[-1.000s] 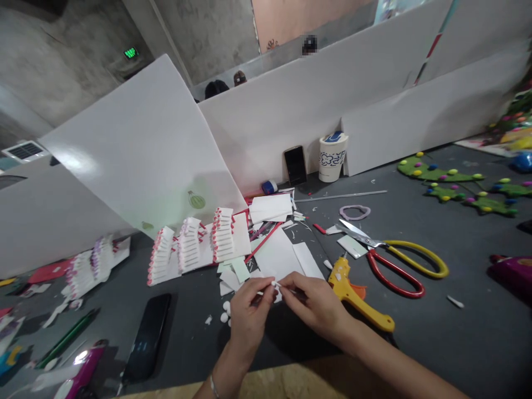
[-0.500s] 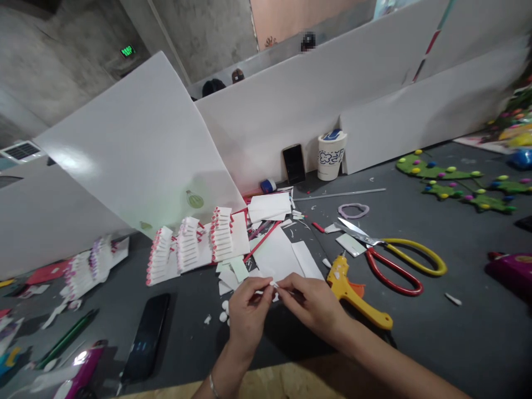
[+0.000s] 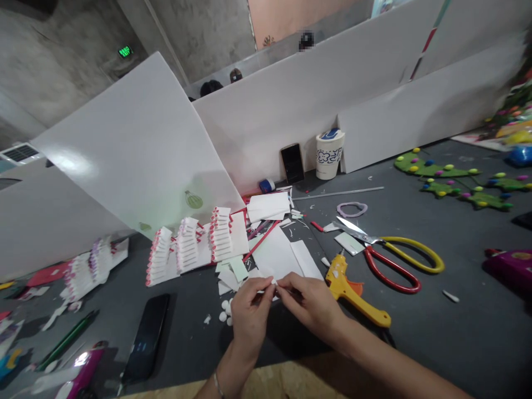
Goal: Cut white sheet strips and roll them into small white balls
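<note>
Thumb and fingers of my left hand [image 3: 251, 310] pinch a small white piece [image 3: 274, 282]; its exact kind is too small to make out. My right hand [image 3: 310, 302] pinches the same piece from the other side, so the fingertips nearly meet. Both hands are over the front of some white paper sheets [image 3: 274, 249]. Several small white balls [image 3: 225, 314] lie on the dark table just left of my left hand. Close to my right hand rests a yellow hot glue gun [image 3: 344, 282], its nozzle pointing away from me.
Scissors [image 3: 382, 244] with red and yellow handles lie right of the glue gun. Rows of white pieces with red ends [image 3: 189, 246] stand on cards at left. Nearer me is a black phone [image 3: 147, 338]. A paper cup [image 3: 329, 155] and another phone [image 3: 293, 163] stand against the white partition.
The view has shifted very slightly. Both hands keep their pinch at nearly the same spot, with the small white piece turned a little between the fingertips.
</note>
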Demonstrator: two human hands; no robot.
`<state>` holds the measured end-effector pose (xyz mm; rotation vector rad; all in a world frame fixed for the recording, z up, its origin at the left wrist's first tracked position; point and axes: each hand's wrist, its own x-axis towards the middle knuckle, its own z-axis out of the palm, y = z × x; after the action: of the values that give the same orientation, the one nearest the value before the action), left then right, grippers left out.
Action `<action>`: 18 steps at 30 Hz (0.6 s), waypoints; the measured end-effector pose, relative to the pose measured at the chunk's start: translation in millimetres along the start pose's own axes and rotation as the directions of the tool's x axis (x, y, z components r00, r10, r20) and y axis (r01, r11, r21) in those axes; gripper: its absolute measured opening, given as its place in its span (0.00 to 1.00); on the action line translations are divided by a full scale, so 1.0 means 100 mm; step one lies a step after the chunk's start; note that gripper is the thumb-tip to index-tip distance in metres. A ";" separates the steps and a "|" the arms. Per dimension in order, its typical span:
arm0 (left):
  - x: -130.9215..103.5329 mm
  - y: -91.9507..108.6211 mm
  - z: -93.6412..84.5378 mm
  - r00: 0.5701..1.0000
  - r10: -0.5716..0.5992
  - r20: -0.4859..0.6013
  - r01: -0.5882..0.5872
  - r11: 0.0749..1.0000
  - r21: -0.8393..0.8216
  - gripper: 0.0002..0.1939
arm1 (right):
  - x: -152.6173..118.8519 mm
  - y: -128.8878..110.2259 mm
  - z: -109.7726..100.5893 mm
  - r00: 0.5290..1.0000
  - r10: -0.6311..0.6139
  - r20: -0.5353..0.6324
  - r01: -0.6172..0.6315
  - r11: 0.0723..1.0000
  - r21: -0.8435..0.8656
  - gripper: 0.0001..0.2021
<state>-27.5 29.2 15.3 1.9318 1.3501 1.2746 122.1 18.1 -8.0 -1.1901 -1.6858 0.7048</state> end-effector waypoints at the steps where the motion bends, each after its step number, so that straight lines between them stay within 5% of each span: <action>1: 0.00 0.01 0.00 1.000 0.006 0.006 -0.006 1.000 0.003 0.07 | 0.00 0.00 0.00 1.000 0.001 -0.011 -0.001 1.000 -0.004 0.10; 7: -0.01 0.02 -0.02 0.998 0.002 0.066 -0.002 1.000 -0.013 0.08 | 0.02 0.00 -0.02 0.999 -0.002 -0.032 0.002 1.000 0.004 0.09; 14: 0.01 -0.02 -0.04 0.982 -0.155 0.111 0.172 0.971 -0.166 0.11 | 0.03 -0.02 -0.06 1.000 -0.003 0.015 0.002 0.994 0.111 0.08; 18: 0.01 -0.04 -0.05 0.990 -0.063 0.128 0.077 0.991 -0.106 0.09 | 0.03 0.01 -0.04 0.999 0.038 0.019 -0.040 0.987 0.155 0.08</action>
<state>-33.7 31.4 15.0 1.8400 1.2473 1.1513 126.1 21.3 -6.1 -1.1125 -1.5930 0.8564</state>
